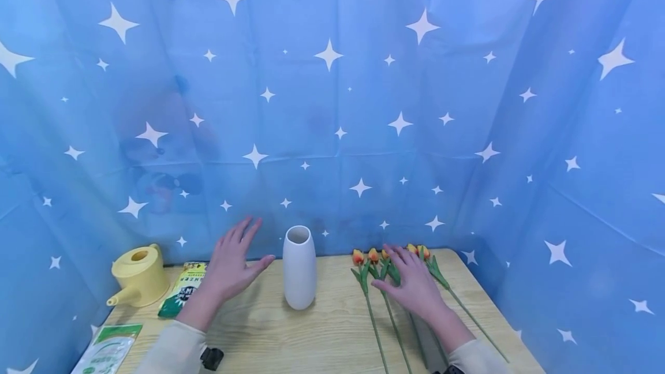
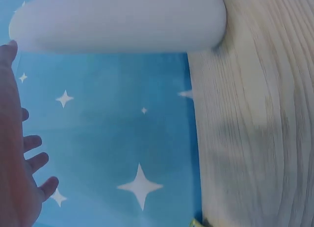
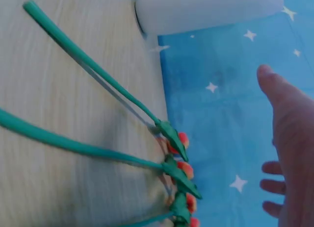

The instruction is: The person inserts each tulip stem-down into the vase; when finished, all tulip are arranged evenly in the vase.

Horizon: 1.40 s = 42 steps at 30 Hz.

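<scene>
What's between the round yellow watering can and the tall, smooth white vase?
In the head view, a flat green and yellow packet lies between the watering can and the vase, with the person's left hand hovering there too.

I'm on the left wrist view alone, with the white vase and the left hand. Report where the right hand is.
Observer: In the head view, the right hand is held over the tulips.
Operator: Now name what stands by the far left corner of the table.
Observer: A yellow watering can.
Operator: Check the mouth of the white vase; I can't see into it.
Observer: Seen from the head camera, no stem shows in it.
</scene>
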Each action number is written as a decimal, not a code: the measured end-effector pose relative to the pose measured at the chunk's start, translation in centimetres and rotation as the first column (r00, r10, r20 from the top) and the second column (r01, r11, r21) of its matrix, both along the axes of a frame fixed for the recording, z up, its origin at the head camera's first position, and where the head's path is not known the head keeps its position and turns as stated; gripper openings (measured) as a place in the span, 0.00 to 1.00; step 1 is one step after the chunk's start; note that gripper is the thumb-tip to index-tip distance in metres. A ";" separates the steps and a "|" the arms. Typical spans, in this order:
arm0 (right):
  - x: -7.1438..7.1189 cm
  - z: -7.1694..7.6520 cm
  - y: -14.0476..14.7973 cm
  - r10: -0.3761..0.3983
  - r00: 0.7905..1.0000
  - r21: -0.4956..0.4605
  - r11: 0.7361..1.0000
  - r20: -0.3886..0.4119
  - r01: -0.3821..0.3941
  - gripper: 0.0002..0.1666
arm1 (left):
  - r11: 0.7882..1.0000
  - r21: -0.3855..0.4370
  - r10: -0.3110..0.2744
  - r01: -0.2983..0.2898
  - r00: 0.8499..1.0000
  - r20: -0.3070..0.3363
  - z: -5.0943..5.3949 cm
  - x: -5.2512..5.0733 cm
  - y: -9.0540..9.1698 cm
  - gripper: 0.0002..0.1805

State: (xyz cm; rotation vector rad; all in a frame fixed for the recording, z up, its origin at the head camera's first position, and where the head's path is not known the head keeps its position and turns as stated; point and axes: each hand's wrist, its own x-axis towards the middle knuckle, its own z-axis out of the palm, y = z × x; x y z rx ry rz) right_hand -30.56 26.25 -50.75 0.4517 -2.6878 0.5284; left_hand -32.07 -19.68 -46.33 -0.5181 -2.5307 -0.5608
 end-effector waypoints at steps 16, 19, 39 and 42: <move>2.0 -2.8 -2.2 0.056 0.975 -0.292 0.956 0.215 0.009 0.53 | 0.917 0.381 -0.192 0.118 0.968 0.162 -0.4 -0.4 4.0 0.53; 2.2 -3.1 -2.3 0.055 0.972 -0.313 0.950 0.229 0.020 0.54 | 0.907 0.402 -0.205 0.124 0.965 0.166 -0.6 -0.4 4.4 0.52; 2.3 -4.7 -4.3 0.132 0.911 -0.398 0.917 0.391 0.038 0.47 | 0.783 0.596 -0.338 0.180 0.927 0.164 -0.8 -1.1 6.8 0.44; 2.2 -4.6 -4.5 0.118 0.906 -0.389 0.919 0.407 0.055 0.46 | 0.773 0.614 -0.344 0.162 0.919 0.191 -0.9 -1.0 7.0 0.45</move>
